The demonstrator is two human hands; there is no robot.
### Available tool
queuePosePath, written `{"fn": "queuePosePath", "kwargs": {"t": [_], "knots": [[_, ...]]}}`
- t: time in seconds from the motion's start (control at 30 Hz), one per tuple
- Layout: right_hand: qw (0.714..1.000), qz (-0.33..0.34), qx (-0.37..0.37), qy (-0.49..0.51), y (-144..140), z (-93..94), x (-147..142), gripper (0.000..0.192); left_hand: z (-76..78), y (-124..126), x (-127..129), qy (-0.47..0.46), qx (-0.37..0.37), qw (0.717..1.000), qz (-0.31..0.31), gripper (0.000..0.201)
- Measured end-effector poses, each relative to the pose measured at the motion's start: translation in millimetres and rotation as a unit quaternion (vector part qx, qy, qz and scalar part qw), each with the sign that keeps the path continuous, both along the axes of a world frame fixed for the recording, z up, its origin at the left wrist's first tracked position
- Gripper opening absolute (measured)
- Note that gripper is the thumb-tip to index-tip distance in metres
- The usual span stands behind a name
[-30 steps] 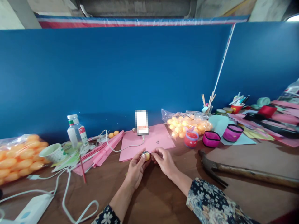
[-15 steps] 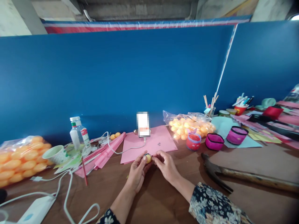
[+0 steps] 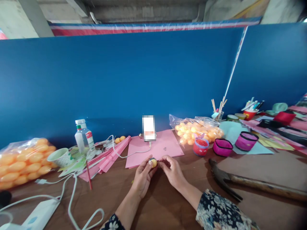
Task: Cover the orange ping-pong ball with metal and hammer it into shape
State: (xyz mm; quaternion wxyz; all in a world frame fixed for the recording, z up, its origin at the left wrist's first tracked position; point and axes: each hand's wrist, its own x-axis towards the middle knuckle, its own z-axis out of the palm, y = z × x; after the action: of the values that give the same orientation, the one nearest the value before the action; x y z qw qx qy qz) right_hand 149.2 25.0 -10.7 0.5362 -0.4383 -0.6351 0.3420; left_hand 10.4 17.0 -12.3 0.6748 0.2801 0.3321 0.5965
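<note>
My left hand pinches a small orange ball with a shiny dark patch on it, just above the brown table. My right hand meets the ball from the right, its fingertips closed on that side. Both hands sit at the near edge of a pink paper sheet. A phone stands upright at the far end of that sheet, with a white cable running from it.
A bag of orange balls lies behind the red cup; another bag is far left. A hammer lies at right. Two pink cups, a bottle, a paper cup, folded pink paper and a white charger surround the hands.
The view has shifted slightly, so everything sits a little lower and to the right. My hands stay together on the small ball.
</note>
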Motion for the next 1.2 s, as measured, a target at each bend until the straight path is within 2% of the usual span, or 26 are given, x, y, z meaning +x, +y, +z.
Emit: {"fn": "queuePosePath", "kwargs": {"t": [0.47, 1.2], "knots": [[0.999, -0.030, 0.011, -0.017, 1.0, -6.2, 0.6, 0.008, 2.6, -0.1, 0.8, 0.003, -0.005, 1.000, -0.001, 0.042], [1.000, -0.021, 0.002, -0.018, -0.8, 0.8, 1.1, 0.011, -1.1, -0.1, -0.5, 0.010, 0.008, 1.000, -0.002, 0.043]]}}
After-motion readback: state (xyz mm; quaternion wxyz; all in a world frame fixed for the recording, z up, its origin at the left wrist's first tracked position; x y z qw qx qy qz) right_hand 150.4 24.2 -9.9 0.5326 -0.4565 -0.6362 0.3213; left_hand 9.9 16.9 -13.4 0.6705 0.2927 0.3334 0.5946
